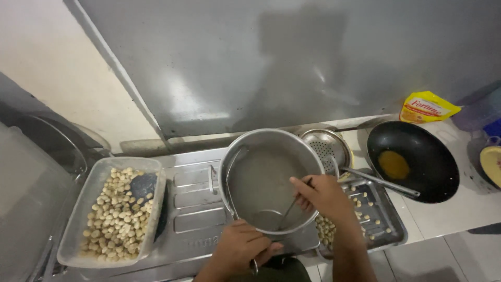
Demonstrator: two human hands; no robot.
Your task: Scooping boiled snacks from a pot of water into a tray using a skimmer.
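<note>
Right hand: I see my right hand over the near right rim of the steel pot, fingers pinched on the thin handle of a ladle.
Ladle: its bowl lies low inside the pot, down and to the left of that grip, under cloudy liquid — the shaft slants up to my fingers.
Left hand: my left hand sits at the pot's near edge, below and left of the right hand, curled around a metal pot handle; how tightly it closes I cannot tell.
Pot: it stands on the steel stove top, directly under both hands.
Just right of the grip: a metal tray with a few pale pieces lies beneath my right forearm.
Beyond the grip: a perforated strainer rests behind the pot's far right rim, its long handle running right toward a black wok holding a pool of yellow oil.
Far right: a yellow pouch leans behind the wok.
Far left of the grip: a clear plastic container full of pale round pieces — well apart from both hands.
</note>
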